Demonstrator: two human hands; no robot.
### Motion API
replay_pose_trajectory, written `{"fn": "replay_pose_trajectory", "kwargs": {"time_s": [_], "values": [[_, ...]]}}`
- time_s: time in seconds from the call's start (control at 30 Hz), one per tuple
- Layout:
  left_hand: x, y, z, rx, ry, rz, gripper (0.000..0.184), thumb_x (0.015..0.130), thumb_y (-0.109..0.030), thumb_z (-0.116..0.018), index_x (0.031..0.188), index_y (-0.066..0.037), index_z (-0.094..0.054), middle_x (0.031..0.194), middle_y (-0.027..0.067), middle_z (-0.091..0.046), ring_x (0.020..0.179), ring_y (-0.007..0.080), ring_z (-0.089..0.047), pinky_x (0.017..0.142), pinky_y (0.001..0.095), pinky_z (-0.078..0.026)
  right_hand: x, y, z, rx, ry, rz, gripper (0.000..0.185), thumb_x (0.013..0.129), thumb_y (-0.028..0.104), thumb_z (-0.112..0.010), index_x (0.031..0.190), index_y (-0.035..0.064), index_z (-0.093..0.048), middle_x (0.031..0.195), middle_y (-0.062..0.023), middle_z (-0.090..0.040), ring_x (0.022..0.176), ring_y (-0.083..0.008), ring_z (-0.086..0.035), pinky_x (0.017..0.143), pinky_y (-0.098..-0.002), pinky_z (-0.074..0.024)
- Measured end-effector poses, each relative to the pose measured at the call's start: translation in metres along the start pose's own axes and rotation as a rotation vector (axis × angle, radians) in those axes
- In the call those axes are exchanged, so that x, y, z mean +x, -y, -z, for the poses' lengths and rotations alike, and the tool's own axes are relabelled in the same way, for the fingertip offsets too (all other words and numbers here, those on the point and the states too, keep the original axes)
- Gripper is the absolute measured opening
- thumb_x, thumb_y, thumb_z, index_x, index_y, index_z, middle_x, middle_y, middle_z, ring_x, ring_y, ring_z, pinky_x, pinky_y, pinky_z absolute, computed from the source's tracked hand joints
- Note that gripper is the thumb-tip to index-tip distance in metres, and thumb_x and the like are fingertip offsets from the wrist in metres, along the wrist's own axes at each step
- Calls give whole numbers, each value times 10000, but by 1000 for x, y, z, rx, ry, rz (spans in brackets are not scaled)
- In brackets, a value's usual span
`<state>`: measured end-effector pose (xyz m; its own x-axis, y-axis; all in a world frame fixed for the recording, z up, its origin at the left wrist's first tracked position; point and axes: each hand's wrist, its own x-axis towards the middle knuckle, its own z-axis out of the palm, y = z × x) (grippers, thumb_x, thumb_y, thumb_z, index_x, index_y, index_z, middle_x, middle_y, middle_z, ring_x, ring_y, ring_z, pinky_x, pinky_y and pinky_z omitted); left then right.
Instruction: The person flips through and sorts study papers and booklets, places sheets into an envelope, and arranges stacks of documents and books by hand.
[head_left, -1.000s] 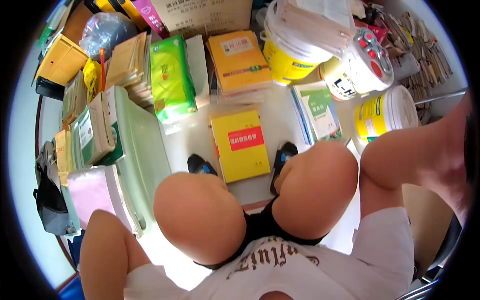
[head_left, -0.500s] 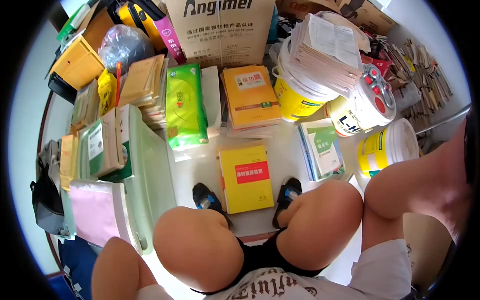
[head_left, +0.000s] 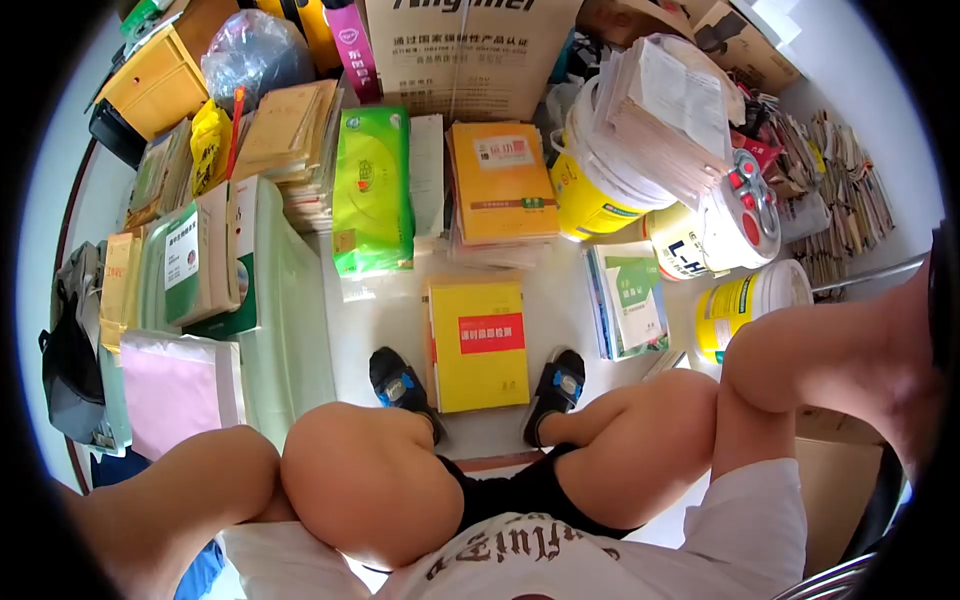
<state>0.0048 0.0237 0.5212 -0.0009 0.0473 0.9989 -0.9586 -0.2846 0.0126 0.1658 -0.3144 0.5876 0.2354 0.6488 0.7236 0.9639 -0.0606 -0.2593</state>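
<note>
Neither of my hands shows; both lie beyond the edges of the head view. My left forearm (head_left: 150,490) reaches out to the lower left edge. My right forearm (head_left: 850,345) runs to the right edge, with a dark band near the wrist. Between my slippered feet lies a stack of books topped by a yellow book (head_left: 480,350) with a red label. Beyond it is a stack with an orange book (head_left: 503,180) on top. A green plastic-wrapped pack (head_left: 372,190) lies left of that stack. Green-and-white booklets (head_left: 635,300) lie to the right.
A pale green plastic bin (head_left: 290,310) stands at left with books and a pink pad (head_left: 180,395) on it. Yellow-and-white buckets (head_left: 600,195) stand at right, one carrying piled papers (head_left: 670,110). A large cardboard box (head_left: 470,60) is at the back.
The view has shifted slightly, and things on the floor sit a little further left. My left forearm has swung out to the left edge. The stacks look unmoved.
</note>
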Motion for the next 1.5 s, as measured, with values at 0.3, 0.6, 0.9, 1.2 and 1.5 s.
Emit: {"fn": "replay_pose_trajectory", "kwargs": {"time_s": [0.3, 0.6, 0.9, 1.2, 1.5], "values": [[-23, 47, 35, 47, -121, 171, 345, 975, -273, -560, 1247, -62, -577, 1237, 98, -634, 1158, 213, -601, 1017, 394, -464, 12, -30, -2, 56, -142, -65, 293, 1016, 191, -489, 1232, 4, -552, 1029, -169, -638, 885, -235, -624, 765, -339, -523], [-80, 71, 8, 22, -131, 303, 349, 976, -277, -548, 1244, -55, -565, 1222, 112, -629, 1140, 223, -606, 999, 396, -473, -179, -116, -124, 428, -112, -824, 281, 1014, 44, -536, 1295, 33, -530, 1052, -130, -670, 874, -191, -679, 774, -300, -544], [-119, 93, -12, 29, -74, 411, 352, 976, -281, -536, 1240, -47, -552, 1207, 125, -625, 1122, 232, -610, 982, 398, -483, -323, -221, -226, 471, 88, -1258, 321, 975, 36, -562, 1293, 74, -569, 1047, -67, -672, 902, -162, -679, 808, -300, -542], [-126, 103, -24, 13, -12, 514, 356, 977, -285, -524, 1236, -40, -540, 1192, 139, -621, 1104, 242, -615, 964, 401, -492, -277, -262, -277, -214, 414, -652, 483, 865, 162, -727, 1311, 92, -558, 1373, -133, -536, 1270, -348, -524, 1039, -496, -465], [-198, 159, -68, -497, 145, 1605, 240, 1014, -222, -550, 1147, -29, -603, 1037, 87, -663, 994, 198, -654, 939, 364, -522, -259, -302, -331, -488, 738, -388, 741, 841, 371, -764, 1458, 122, -438, 1536, -224, -382, 1389, -453, -418, 1098, -538, -430]]}}
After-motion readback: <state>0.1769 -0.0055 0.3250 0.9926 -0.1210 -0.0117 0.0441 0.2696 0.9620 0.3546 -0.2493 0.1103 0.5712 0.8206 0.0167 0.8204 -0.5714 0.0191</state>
